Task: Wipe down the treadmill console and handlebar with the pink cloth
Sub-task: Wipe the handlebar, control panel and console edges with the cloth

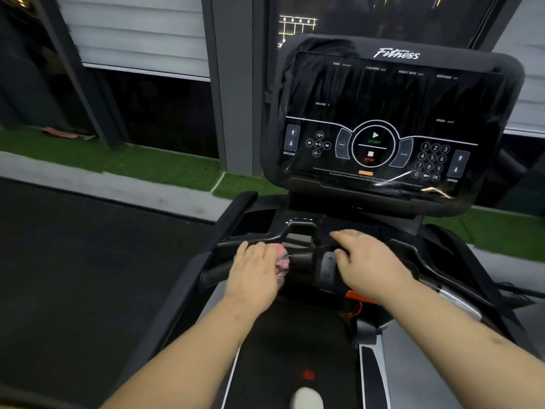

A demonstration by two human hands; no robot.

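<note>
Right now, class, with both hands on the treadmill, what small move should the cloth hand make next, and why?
Probably slide the left hand rightwards along the black tubular handlebar, with the crumpled pink cloth pressed on it. The cloth sits left of centre, and bare bar shows between it and the right hand, which rests open by the middle control pad.

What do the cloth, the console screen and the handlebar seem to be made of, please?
Cloth: soft woven fabric, pink with a dark check, judging by its crumpled folds.
Console screen: glossy black plastic or glass under a clear film, going by reflections, wrinkles and a lifted corner.
Handlebar: matte black, probably rubber or foam over a rigid bar; no shine shows.
</note>
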